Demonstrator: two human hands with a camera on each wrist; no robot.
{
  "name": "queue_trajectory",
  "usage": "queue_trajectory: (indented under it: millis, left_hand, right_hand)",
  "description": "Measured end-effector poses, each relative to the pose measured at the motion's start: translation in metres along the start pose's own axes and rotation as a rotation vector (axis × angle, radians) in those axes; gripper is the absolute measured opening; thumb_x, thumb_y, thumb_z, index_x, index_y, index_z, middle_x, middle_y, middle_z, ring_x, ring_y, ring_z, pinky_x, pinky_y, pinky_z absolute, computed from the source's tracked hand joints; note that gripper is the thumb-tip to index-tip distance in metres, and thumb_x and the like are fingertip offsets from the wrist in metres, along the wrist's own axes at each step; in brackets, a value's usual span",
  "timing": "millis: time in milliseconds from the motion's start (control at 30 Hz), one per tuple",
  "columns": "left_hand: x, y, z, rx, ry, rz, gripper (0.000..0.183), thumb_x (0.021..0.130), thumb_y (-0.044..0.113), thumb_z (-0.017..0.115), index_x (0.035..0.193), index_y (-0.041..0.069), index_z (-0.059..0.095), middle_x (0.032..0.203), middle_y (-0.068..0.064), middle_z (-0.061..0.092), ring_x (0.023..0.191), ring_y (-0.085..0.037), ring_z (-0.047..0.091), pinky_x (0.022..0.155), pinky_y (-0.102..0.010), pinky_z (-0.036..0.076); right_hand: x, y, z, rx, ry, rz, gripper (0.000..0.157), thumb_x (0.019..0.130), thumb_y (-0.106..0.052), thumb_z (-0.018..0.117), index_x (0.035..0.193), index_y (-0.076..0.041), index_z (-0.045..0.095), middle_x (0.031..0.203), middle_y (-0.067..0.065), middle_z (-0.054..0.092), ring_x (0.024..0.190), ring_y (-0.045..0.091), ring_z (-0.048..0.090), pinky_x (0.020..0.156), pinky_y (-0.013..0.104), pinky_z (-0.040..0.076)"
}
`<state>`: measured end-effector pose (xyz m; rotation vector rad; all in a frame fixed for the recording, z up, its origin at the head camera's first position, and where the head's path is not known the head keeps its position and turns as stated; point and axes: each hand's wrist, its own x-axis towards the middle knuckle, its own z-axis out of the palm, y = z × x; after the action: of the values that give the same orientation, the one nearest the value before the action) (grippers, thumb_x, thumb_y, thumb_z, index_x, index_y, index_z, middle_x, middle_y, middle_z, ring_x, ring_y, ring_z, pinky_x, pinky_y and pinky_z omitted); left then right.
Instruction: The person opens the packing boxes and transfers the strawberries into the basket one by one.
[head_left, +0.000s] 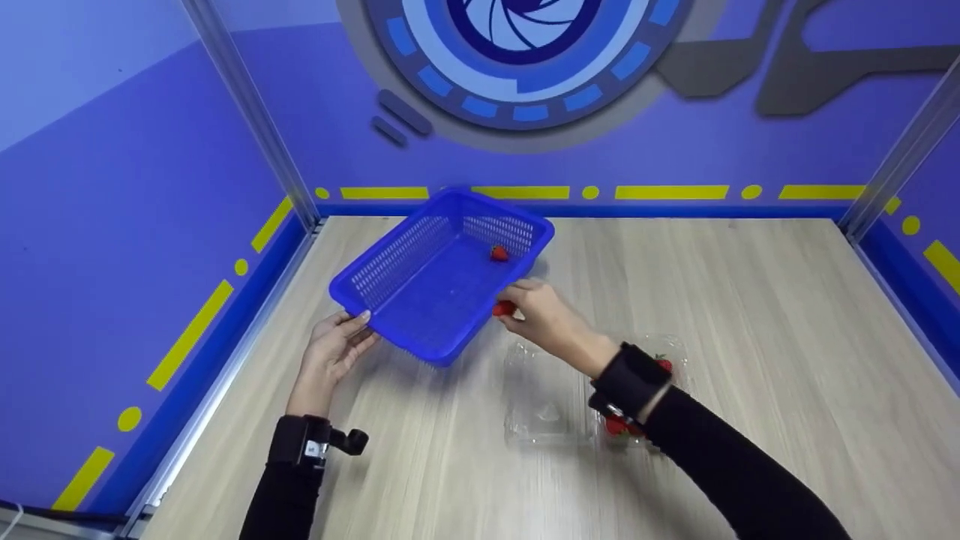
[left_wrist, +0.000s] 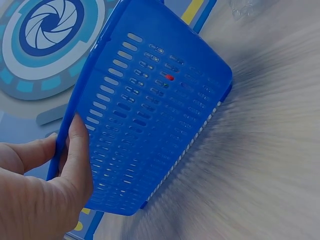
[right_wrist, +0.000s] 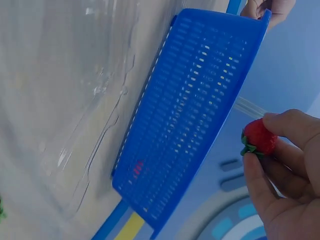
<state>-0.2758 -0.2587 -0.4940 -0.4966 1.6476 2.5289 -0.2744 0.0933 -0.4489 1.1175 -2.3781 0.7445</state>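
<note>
A blue perforated basket [head_left: 427, 300] is held tilted over the table, its near left rim pinched by my left hand [head_left: 334, 349]. In the left wrist view the thumb and fingers of the left hand [left_wrist: 45, 180] clasp that rim. One strawberry [head_left: 499, 253] lies inside, toward the far right end. My right hand [head_left: 551, 319] pinches another strawberry [right_wrist: 260, 137] between thumb and fingertips, just outside the basket's right side. Below the right forearm stands a clear plastic clamshell box [head_left: 547, 390] with strawberries [head_left: 616, 426] in its right part, partly hidden by the arm.
The wooden table [head_left: 765, 360] is bounded by a blue patterned back wall [head_left: 465, 161], a left side wall [head_left: 112, 247] and a right side wall. Metal posts [head_left: 259, 112] stand at the corners. Each wrist wears a black camera band [head_left: 630, 379].
</note>
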Motion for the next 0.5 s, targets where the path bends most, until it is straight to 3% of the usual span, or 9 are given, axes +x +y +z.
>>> queue_trajectory:
  millis: [133, 367, 500]
  left_hand:
    - [0.000, 0.000, 0.000, 0.004, 0.000, 0.002, 0.026, 0.100, 0.000, 0.061, 0.121, -0.003, 0.047, 0.101, -0.013, 0.068, 0.085, -0.018, 0.068, 0.082, -0.031, 0.061]
    - [0.001, -0.001, 0.000, 0.000, -0.007, 0.004, 0.040, 0.100, -0.001, 0.062, 0.133, -0.008, 0.041, 0.096, -0.010, 0.070, 0.086, -0.018, 0.070, 0.083, -0.032, 0.061]
    - [0.001, -0.001, 0.001, 0.002, 0.001, 0.004, 0.038, 0.100, 0.000, 0.062, 0.132, -0.008, 0.042, 0.099, -0.011, 0.069, 0.087, -0.019, 0.069, 0.083, -0.032, 0.061]
  right_hand:
    - [0.016, -0.007, 0.013, -0.026, -0.005, 0.012, 0.013, 0.086, -0.003, 0.078, 0.097, -0.002, 0.072, 0.092, 0.008, 0.071, 0.088, 0.025, 0.066, 0.081, 0.039, 0.056]
    - [0.036, -0.014, 0.031, 0.024, -0.034, 0.093, 0.017, 0.089, -0.006, 0.078, 0.104, 0.000, 0.073, 0.098, 0.010, 0.072, 0.093, 0.026, 0.067, 0.084, 0.038, 0.058]
    - [0.044, -0.014, 0.036, 0.045, -0.046, 0.127, 0.019, 0.090, -0.006, 0.078, 0.106, 0.002, 0.073, 0.100, 0.013, 0.072, 0.094, 0.027, 0.068, 0.085, 0.038, 0.058]
